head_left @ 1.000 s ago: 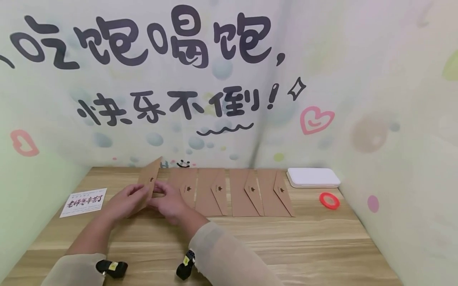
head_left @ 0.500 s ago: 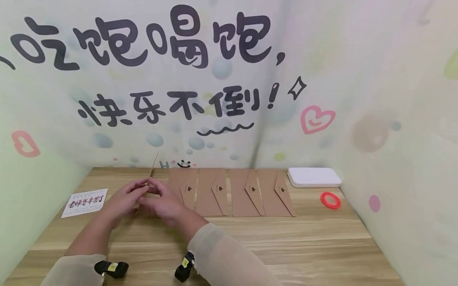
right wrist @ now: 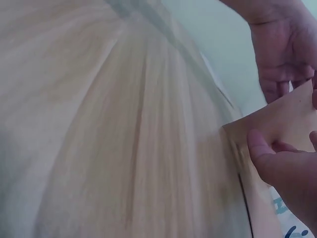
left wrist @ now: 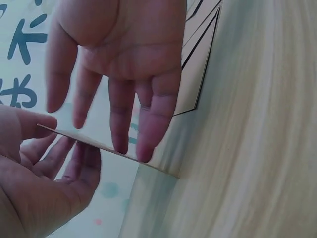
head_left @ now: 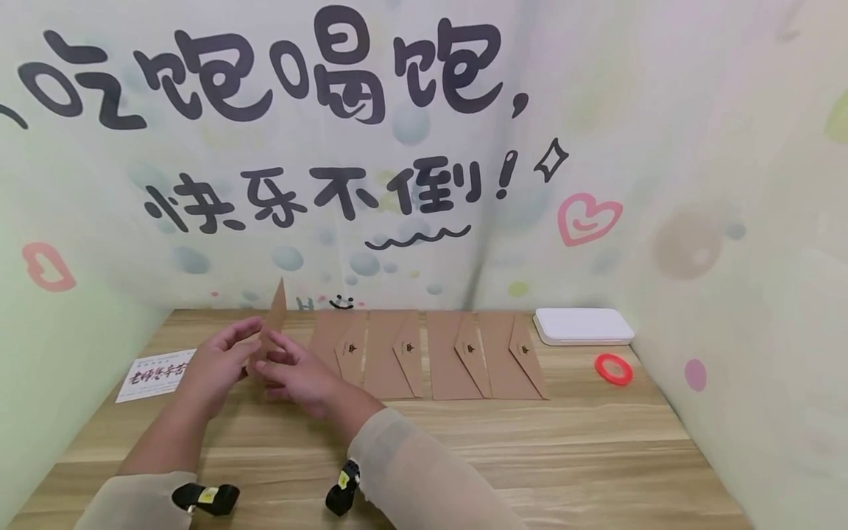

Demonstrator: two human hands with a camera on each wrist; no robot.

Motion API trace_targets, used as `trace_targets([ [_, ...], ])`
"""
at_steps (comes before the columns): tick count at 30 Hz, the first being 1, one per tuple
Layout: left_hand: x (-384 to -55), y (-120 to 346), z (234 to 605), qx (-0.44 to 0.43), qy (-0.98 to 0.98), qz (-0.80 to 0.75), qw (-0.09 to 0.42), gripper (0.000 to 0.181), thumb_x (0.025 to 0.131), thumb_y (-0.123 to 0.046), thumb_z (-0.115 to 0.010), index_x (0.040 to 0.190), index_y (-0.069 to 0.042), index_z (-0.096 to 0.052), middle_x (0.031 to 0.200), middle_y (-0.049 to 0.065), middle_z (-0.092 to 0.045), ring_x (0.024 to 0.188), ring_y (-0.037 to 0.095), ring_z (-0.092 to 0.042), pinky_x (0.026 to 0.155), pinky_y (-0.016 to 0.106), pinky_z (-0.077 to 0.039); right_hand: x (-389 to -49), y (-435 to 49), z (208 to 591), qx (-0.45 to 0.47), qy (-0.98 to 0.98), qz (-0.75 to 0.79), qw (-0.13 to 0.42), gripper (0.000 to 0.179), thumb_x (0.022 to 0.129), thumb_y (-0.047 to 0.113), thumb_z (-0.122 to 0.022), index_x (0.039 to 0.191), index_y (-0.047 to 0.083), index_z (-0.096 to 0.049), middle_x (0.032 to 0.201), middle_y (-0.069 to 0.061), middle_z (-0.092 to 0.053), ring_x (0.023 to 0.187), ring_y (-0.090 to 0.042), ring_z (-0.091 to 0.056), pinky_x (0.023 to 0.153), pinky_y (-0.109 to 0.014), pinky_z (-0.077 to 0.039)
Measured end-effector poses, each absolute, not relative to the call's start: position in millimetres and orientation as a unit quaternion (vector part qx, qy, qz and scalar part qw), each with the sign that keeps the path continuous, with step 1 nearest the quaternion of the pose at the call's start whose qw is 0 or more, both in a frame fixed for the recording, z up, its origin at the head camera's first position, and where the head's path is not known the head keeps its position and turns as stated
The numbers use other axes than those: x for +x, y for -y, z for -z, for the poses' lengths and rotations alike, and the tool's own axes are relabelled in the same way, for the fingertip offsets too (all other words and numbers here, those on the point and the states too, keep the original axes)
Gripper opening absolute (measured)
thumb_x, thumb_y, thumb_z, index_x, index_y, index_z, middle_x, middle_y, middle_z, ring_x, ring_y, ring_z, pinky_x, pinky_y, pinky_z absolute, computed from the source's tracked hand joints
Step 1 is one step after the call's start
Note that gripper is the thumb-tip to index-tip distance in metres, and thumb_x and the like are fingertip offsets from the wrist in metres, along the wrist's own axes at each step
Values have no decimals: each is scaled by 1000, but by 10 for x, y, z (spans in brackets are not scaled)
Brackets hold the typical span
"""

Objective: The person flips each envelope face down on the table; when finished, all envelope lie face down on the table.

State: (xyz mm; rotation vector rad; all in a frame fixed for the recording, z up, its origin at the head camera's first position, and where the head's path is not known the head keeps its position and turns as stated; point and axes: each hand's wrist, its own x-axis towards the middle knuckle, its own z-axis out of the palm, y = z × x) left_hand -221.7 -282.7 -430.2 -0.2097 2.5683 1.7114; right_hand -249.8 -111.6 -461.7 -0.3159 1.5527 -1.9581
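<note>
A brown envelope (head_left: 277, 305) stands tilted upright between my hands. My left hand (head_left: 221, 361) pinches it, and in the left wrist view the thumb and the fingers (left wrist: 89, 158) lie on opposite sides of its thin edge. On the other face rest the fingertips of my right hand (head_left: 298, 375), with the fingers mostly straight. The right wrist view has the thumb (right wrist: 260, 144) against the envelope's surface. No crown mark shows on the visible face. Whether the lower edge touches the table is unclear.
To the right, several brown envelopes with crown marks lie in a row, the nearest envelope (head_left: 334, 335) beside my right hand. A white printed card (head_left: 155, 374) lies left. A white case (head_left: 583, 326) and a red ring (head_left: 600, 368) lie far right. A curtain backs the table (head_left: 530, 449).
The envelope has turned from showing its crown-marked face, through edge-on, to a plain face, and has shifted slightly left. My right hand's fingers have spread against it.
</note>
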Motion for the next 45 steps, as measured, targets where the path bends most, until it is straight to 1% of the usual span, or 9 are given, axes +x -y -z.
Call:
trace_targets([
  [6, -2220, 2912, 4334, -91, -816, -571, -23, 58, 112, -30, -55, 166, -15, -41, 171, 12, -42, 114, -8, -59, 85, 16, -59, -2546, 1107, 4697, -103, -596, 728, 324, 68, 104, 21, -70, 164, 31, -41, 158, -14, -57, 139, -29, -62, 118, -55, -51],
  [10, -2218, 2996, 4373, -100, -806, -582, -35, 57, 111, -25, -55, 164, -11, -42, 171, 15, -42, 101, -15, -63, 83, 14, -59, -2565, 1096, 4746, -103, -596, 732, 313, 71, 105, 19, -69, 167, 22, -36, 151, -12, -63, 142, -29, -60, 122, -53, -48],
  [13, -2214, 3061, 4422, -126, -819, -558, -40, 54, 111, -25, -54, 163, -12, -46, 170, 15, -44, 106, -10, -61, 82, 12, -57, -2577, 1083, 4768, -97, -596, 738, 301, 74, 104, 16, -69, 168, 15, -33, 150, -14, -64, 144, -32, -58, 124, -53, -45],
  [18, -2210, 3170, 4524, -173, -850, -497, -19, 55, 110, -34, -47, 161, -12, -47, 168, 16, -47, 137, 24, -52, 86, 16, -47, -2588, 1045, 4770, -84, -599, 737, 301, 77, 103, 13, -70, 169, 12, -30, 152, -23, -60, 148, -38, -55, 126, -54, -42],
  [23, -2232, 3225, 4593, -176, -866, -468, 13, 62, 112, -40, -39, 163, -5, -41, 167, 25, -43, 148, 43, -44, 108, 45, -47, -2592, 992, 4721, -77, -605, 733, 303, 75, 104, 14, -68, 168, 12, -31, 157, -24, -55, 150, -39, -53, 127, -54, -41],
  [26, -2245, 3229, 4605, -172, -875, -452, 29, 64, 112, -40, -37, 164, -3, -37, 167, 30, -39, 151, 49, -40, 120, 62, -38, -2608, 972, 4699, -74, -603, 735, 302, 74, 104, 13, -68, 168, 11, -32, 156, -24, -56, 149, -39, -53, 126, -53, -42],
  [34, -2281, 3145, 4585, -183, -876, -445, 46, 66, 111, -40, -36, 166, -3, -33, 170, 32, -31, 157, 52, -28, 128, 67, -26, -2661, 941, 4725, -70, -600, 735, 307, 75, 103, 15, -69, 168, 10, -32, 155, -25, -58, 149, -39, -53, 126, -53, -43],
  [41, -2286, 2883, 4593, -179, -861, -475, 21, 68, 111, -43, -37, 168, -6, -31, 171, 25, -36, 157, 46, -35, 128, 63, -30, -2663, 715, 4658, -110, -635, 715, 271, 71, 108, 19, -63, 168, 6, -29, 165, -24, -46, 145, -38, -57, 120, -51, -50],
  [45, -2288, 2701, 4573, -157, -846, -509, 23, 67, 112, -44, -38, 168, -9, -31, 173, 19, -36, 158, 42, -36, 129, 61, -31, -2668, 510, 4616, -123, -650, 709, 243, 70, 109, 23, -62, 168, 6, -29, 164, -24, -48, 145, -38, -57, 118, -51, -52],
])
